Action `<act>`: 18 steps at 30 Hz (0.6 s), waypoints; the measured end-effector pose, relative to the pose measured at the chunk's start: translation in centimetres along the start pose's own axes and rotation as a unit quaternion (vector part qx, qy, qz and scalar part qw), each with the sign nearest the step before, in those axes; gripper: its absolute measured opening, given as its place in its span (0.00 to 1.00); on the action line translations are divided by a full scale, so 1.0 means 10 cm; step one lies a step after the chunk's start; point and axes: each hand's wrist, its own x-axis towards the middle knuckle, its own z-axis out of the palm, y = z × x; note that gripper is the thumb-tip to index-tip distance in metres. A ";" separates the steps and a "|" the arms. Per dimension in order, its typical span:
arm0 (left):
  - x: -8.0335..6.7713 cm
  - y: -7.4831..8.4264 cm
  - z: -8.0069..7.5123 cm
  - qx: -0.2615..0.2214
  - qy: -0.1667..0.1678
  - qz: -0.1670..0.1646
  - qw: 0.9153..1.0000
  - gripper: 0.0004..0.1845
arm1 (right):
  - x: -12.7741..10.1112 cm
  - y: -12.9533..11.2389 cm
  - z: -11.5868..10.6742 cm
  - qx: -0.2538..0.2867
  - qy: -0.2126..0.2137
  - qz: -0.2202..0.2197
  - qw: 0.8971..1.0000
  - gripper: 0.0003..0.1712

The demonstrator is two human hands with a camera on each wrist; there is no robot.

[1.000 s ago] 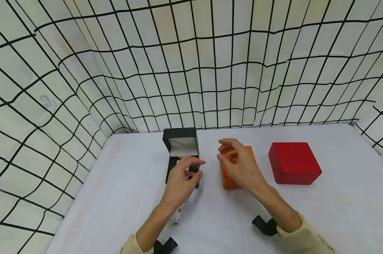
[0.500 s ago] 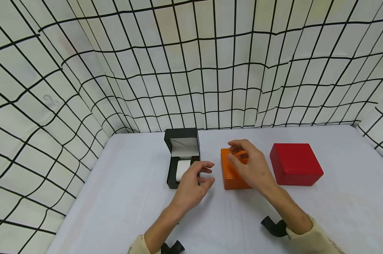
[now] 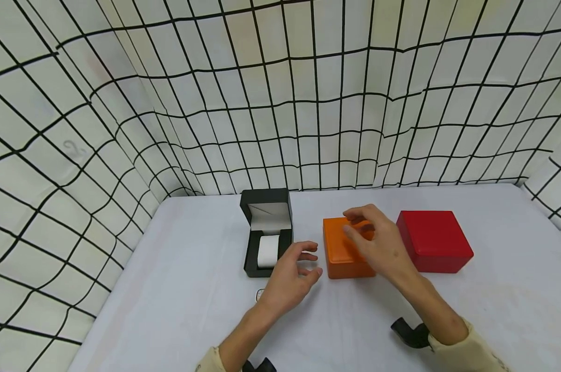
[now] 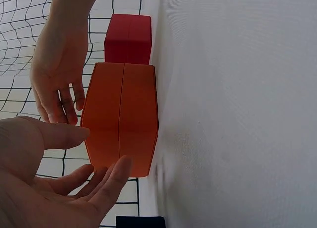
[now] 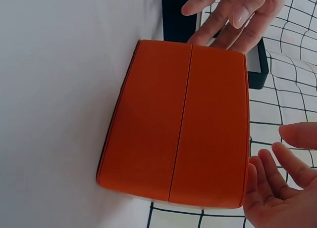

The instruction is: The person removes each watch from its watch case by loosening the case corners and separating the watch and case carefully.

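An orange box (image 3: pixel 338 253) with its lid down stands mid-table. My right hand (image 3: pixel 387 248) hovers over its right part, fingers loosely bent and holding nothing. To the box's left is my left hand (image 3: pixel 291 281), thumb and fingers apart around bare air. Behind that hand an open black watch box (image 3: pixel 253 258) shows a white cushion (image 3: pixel 268 251) inside. The edge of a small watch (image 3: pixel 259 294) peeks out beside my left wrist, the remainder covered by the forearm. In the right wrist view, fingers of my right hand (image 5: pixel 282 188) are right at the orange box's edge.
A closed red box (image 3: pixel 434 240) sits right of the orange one. Black netting over white sheeting rises behind and on the left of the white-covered table (image 3: pixel 178 289). A black curved piece (image 3: pixel 410 333) shows at each sleeve.
Both hands have shifted right, the left one also toward me, away from the black box. Its white cushion has come into view, while the watch is now mostly behind my forearm.
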 end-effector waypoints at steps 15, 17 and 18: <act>-0.02 0.00 0.09 -0.001 -0.002 -0.027 1.000 0.29 | -0.01 0.11 -0.10 -0.036 0.010 0.014 0.999 0.17; -0.02 -0.01 0.09 -0.004 -0.003 -0.031 1.000 0.30 | -0.02 0.13 -0.11 -0.040 0.011 0.014 0.999 0.17; -0.02 -0.01 0.10 -0.005 -0.003 -0.034 0.999 0.30 | -0.02 0.13 -0.11 -0.040 0.009 0.015 0.999 0.17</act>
